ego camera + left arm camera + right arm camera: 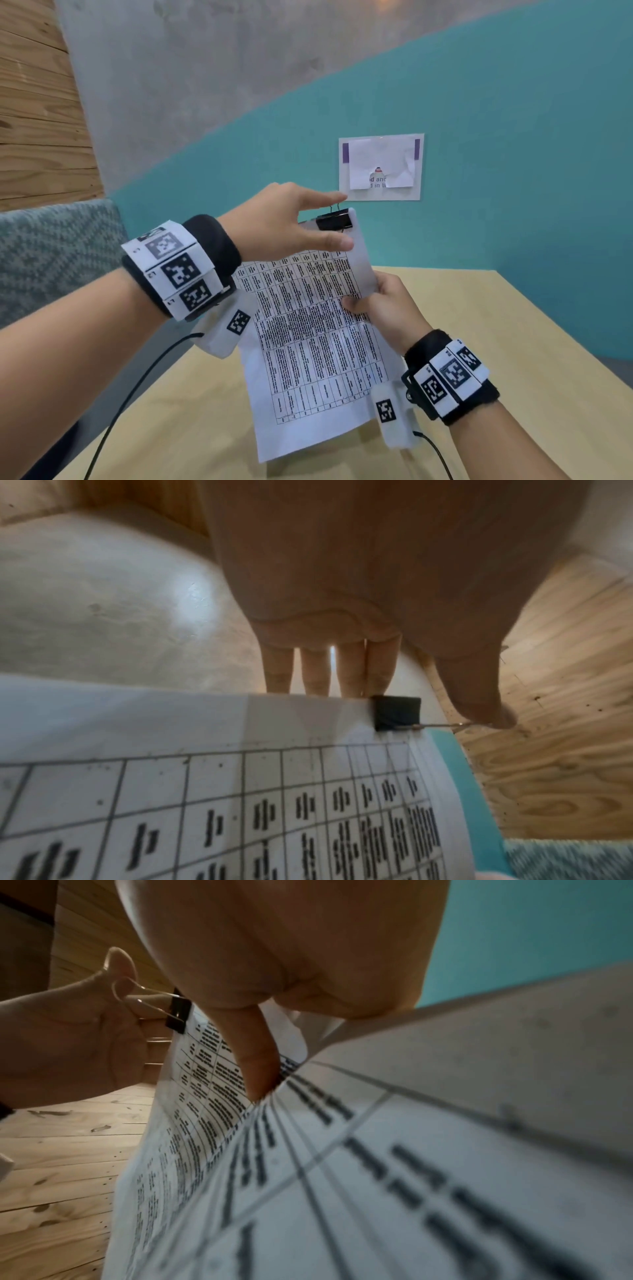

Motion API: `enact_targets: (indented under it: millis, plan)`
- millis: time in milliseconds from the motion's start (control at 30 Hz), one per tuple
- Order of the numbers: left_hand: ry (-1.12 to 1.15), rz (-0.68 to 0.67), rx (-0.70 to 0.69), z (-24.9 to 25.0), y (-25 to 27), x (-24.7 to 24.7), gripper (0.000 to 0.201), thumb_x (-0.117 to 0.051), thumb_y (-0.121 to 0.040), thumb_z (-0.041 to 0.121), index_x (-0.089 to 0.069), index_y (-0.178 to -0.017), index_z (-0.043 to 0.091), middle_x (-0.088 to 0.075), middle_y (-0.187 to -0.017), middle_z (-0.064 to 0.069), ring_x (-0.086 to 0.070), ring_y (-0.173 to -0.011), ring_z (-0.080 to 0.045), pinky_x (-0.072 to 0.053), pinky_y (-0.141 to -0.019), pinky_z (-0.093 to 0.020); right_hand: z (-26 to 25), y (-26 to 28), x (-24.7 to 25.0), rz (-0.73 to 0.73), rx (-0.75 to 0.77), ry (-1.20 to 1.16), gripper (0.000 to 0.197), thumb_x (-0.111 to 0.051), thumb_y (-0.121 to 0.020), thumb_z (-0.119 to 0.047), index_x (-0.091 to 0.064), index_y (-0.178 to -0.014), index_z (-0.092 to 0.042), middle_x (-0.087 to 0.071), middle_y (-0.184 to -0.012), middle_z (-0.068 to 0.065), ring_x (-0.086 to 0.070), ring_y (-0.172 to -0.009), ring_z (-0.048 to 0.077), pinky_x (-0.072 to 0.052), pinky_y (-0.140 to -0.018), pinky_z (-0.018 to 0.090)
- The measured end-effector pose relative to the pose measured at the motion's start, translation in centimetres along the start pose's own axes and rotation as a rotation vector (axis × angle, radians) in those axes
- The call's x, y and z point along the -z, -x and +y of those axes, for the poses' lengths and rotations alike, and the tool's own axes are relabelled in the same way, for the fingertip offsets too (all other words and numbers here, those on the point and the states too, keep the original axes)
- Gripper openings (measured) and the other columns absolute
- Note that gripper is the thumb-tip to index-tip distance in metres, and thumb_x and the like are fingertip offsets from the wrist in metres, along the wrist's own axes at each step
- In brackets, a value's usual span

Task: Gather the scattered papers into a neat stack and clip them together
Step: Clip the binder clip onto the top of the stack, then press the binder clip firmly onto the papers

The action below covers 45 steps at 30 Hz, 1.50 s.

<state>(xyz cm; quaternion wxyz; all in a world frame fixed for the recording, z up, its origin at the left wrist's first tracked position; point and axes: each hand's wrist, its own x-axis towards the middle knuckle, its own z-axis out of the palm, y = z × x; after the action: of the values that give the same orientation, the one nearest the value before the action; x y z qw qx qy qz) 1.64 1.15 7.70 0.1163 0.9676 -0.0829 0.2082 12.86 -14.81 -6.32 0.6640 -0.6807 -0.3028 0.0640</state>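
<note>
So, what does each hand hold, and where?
Right hand pinches the paper stack at its right edge; left hand pinches the binder clip by its wire handles.

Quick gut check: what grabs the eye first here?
The papers, a printed grid, held up over the wooden table, the right hand pinching their right edge. A black binder clip sits on their top edge, the left hand pinching its wire handles. Behind, a crumpled notice on the teal wall.
</note>
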Motion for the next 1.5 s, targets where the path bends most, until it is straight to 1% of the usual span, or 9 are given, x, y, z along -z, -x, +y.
enact_targets:
  millis: [133,267,400,533,733,967,1200,1333,1500]
  plan:
    - [-0.057,0.044,0.028,0.0,-0.5,-1.2,0.037,-0.087,-0.067,0.057,-0.064,-0.078,0.030,-0.066,-0.073,0.010,-0.057,-0.068,-0.012,-0.041,-0.060,-0.023,-0.2,0.0,-0.4,-0.010,0.048,0.040,0.022,-0.065,-0.085,0.009,-0.071,-0.088,-0.013,-0.068,-0.082,0.001,-0.062,-0.080,0.021,-0.050,-0.078,0.039]
    - [0.030,0.133,0.057,0.2,-1.1,-1.7,0.048,-0.093,-0.067,0.035,-0.049,-0.058,0.018,-0.041,-0.054,0.005,-0.032,-0.050,-0.013,-0.027,-0.049,-0.029,-0.3,0.0,-0.5,0.011,0.062,0.086,0.022,-0.069,-0.085,0.002,-0.074,-0.100,-0.014,-0.078,-0.099,0.004,-0.071,-0.097,0.028,-0.055,-0.092,0.047]
    - [0.027,0.207,0.087,-0.4,-1.2,-1.8,0.054,-0.091,-0.065,0.045,-0.064,-0.109,0.029,-0.070,-0.109,0.005,-0.063,-0.100,-0.013,-0.050,-0.087,-0.031,-0.8,0.1,-0.1,0.050,0.023,0.037,0.027,-0.069,-0.084,0.007,-0.074,-0.099,-0.015,-0.078,-0.095,0.002,-0.071,-0.092,0.023,-0.055,-0.090,0.042]
    - [0.081,0.448,0.238,-2.5,-0.3,-3.2,0.087,-0.083,-0.078,0.040,-0.036,-0.149,0.022,-0.045,-0.152,-0.002,-0.037,-0.142,-0.024,-0.031,-0.119,-0.048,-1.2,0.1,1.5,0.185,-0.021,-0.064,0.032,-0.074,-0.083,0.006,-0.069,-0.110,-0.010,-0.077,-0.105,0.007,-0.073,-0.100,0.026,-0.056,-0.095,0.045]
    - [0.810,0.116,0.745,-5.8,2.1,-9.5,0.066,-0.070,-0.085,0.005,-0.036,-0.141,0.017,-0.059,-0.118,-0.011,-0.059,-0.096,-0.024,-0.053,-0.071,-0.036,-0.6,1.6,4.1,0.224,-0.214,-0.209,0.024,-0.064,-0.088,0.007,-0.063,-0.109,-0.006,-0.071,-0.113,0.007,-0.065,-0.106,0.022,-0.049,-0.097,0.039]
    - [0.844,-0.058,0.774,-5.4,3.9,-16.4,0.052,-0.056,-0.078,-0.020,-0.053,-0.120,0.011,-0.066,-0.085,-0.019,-0.062,-0.069,-0.027,-0.053,-0.049,-0.030,2.1,4.4,6.9,0.212,-0.604,0.225,0.016,-0.053,-0.083,0.010,-0.050,-0.079,-0.005,-0.047,-0.078,0.011,-0.047,-0.067,0.024,-0.044,-0.064,0.035]
    - [0.680,-0.297,0.773,-5.5,4.2,-20.0,0.048,-0.070,-0.084,-0.006,-0.051,-0.124,0.011,-0.062,-0.093,-0.015,-0.061,-0.074,-0.027,-0.060,-0.065,-0.036,4.2,6.6,8.4,0.019,-0.765,0.611,0.024,-0.066,-0.092,0.001,-0.058,-0.076,-0.016,-0.063,-0.083,0.004,-0.068,-0.092,0.024,-0.057,-0.074,0.022]
    - [0.420,-0.434,0.658,-5.6,4.3,-19.6,0.054,-0.079,-0.084,0.016,-0.053,-0.132,0.014,-0.060,-0.111,-0.005,-0.062,-0.094,-0.025,-0.057,-0.078,-0.036,1.8,7.7,7.0,-0.048,-0.756,0.858,0.039,-0.069,-0.093,-0.012,-0.060,-0.130,-0.001,-0.062,-0.116,0.014,-0.064,-0.105,0.030,-0.055,-0.089,0.037]
    - [0.045,-0.643,0.388,-3.0,5.1,-19.6,0.061,-0.083,-0.080,0.034,-0.063,-0.136,0.021,-0.057,-0.136,0.003,-0.057,-0.122,-0.020,-0.050,-0.097,-0.029,0.6,9.0,3.7,-0.193,-0.625,1.048,0.047,-0.068,-0.094,-0.028,-0.060,-0.135,-0.007,-0.062,-0.132,0.008,-0.055,-0.097,0.019,-0.051,-0.088,0.032]
